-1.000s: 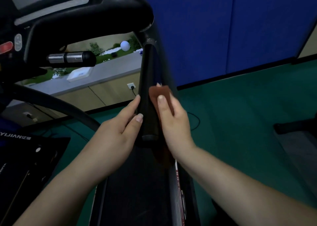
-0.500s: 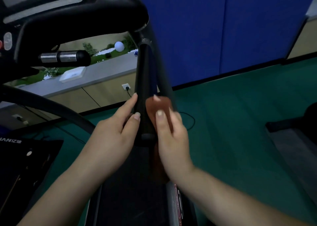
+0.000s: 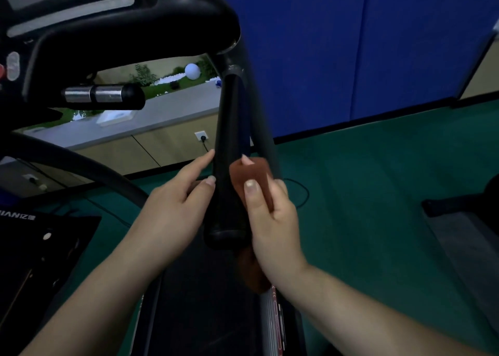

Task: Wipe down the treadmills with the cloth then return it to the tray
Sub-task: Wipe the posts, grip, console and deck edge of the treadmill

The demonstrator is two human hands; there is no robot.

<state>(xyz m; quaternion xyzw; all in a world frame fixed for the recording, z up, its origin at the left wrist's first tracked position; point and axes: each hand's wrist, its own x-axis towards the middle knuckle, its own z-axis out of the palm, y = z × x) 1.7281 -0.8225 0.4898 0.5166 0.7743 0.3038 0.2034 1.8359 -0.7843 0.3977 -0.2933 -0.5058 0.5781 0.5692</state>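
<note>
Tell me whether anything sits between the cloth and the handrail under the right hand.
Nothing visible does: the right hand presses the reddish-brown cloth directly against the black padded treadmill handrail.

Counts in the head view

Two hands: the left hand (image 3: 172, 210) and the right hand (image 3: 272, 220). One brown cloth (image 3: 252, 174). One black handrail (image 3: 229, 150) between the hands. One metal-banded grip (image 3: 102, 95). One wall socket (image 3: 202, 135). One white ball (image 3: 192, 71). Two blue panels (image 3: 310, 45).
</note>
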